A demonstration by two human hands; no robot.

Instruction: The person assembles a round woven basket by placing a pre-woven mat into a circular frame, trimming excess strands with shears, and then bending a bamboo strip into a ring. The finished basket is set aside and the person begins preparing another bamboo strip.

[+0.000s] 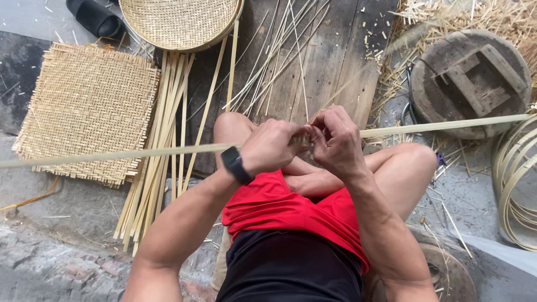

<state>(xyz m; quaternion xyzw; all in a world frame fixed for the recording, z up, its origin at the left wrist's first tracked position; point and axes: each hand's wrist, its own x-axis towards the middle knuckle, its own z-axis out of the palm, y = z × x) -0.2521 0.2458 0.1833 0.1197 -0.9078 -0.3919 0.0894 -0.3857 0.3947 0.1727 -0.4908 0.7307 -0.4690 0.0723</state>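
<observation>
A long pale bamboo strip (112, 155) runs across the whole view from left to right, at knee height. My left hand (273, 145) and my right hand (334, 141) grip it side by side in the middle, fingers curled around it and thumbs close together. A black watch (237, 165) is on my left wrist. I sit with bare knees apart, in red shorts (279, 207) and a black top.
A flat woven bamboo mat (89, 106) lies at the left beside a bundle of bamboo slats (159, 145). A round woven basket (179, 22) sits at the top. Thin splints lie on wooden planks (330, 61). A round wooden block (470, 78) and coiled bamboo hoops (514, 179) are on the right.
</observation>
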